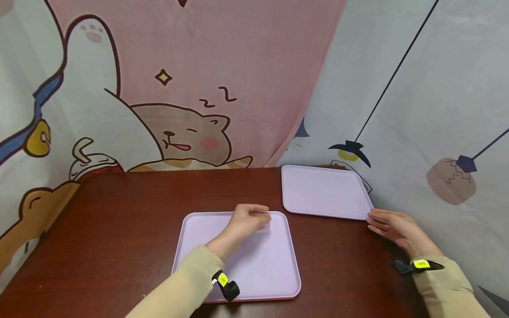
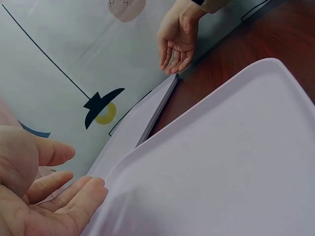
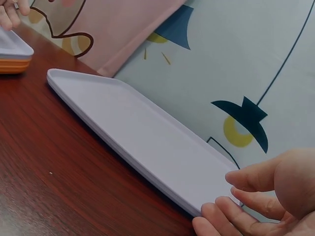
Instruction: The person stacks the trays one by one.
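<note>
A pale lilac rectangular tray (image 1: 270, 267) lies on the near part of the table, and a second lilac tray (image 1: 324, 191) lies at the back right, by the cloth. Over the far edge of the near tray hovers my left hand (image 1: 246, 223), its fingers relaxed and holding nothing. My right hand (image 1: 401, 232) is at the right front corner of the back tray, fingers loosely extended; the fingertips (image 3: 209, 216) seem to touch that corner. In the right wrist view, orange layered edges (image 3: 12, 66) show beneath the near tray. The back tray's side shows more than one rim, like a stack.
The dark red-brown wooden table (image 1: 119, 229) carries both trays. A printed cloth (image 1: 254, 53) with cartoon animals and lamps hangs behind the table and along its right side, close to the back tray and my right hand.
</note>
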Demonstrator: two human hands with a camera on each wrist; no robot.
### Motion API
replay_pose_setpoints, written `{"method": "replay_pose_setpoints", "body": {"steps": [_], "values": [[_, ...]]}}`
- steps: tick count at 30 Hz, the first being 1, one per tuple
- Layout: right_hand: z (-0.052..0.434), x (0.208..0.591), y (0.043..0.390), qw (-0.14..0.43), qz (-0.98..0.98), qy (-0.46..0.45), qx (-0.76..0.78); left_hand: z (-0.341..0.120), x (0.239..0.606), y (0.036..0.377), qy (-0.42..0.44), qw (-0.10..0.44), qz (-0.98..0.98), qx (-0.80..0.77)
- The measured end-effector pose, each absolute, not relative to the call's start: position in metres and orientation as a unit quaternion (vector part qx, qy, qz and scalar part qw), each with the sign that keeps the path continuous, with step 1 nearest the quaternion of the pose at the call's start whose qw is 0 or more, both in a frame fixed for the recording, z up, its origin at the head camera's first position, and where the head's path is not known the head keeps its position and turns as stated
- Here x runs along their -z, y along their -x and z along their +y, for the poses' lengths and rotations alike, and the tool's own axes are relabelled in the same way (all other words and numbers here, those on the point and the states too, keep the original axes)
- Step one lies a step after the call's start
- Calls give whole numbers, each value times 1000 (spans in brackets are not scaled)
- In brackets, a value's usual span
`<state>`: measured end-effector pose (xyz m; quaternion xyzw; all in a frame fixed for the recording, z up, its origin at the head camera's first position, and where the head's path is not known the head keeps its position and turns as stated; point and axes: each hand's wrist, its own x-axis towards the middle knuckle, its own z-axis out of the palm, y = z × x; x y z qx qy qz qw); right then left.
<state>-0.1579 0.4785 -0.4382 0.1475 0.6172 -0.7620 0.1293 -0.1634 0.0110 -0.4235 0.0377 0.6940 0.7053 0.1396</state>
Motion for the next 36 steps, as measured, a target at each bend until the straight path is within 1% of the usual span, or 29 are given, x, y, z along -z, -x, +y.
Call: {"method": "replay_pose_setpoints", "body": {"steps": [6,14,22,30,36], "values": [[487,440,158,131,640,-164,739,22,429,170,-35,137,703,-697],[489,439,163,126,673,-190,704,46,435,181,-41,112,736,-666],[490,442,168,93,690,-171,697,59,428,190,-38,93,763,-639],[494,442,170,80,698,-199,684,68,419,200,-32,98,799,-592],[491,445,168,79,704,-175,683,71,420,208,-25,97,807,-583]]}}
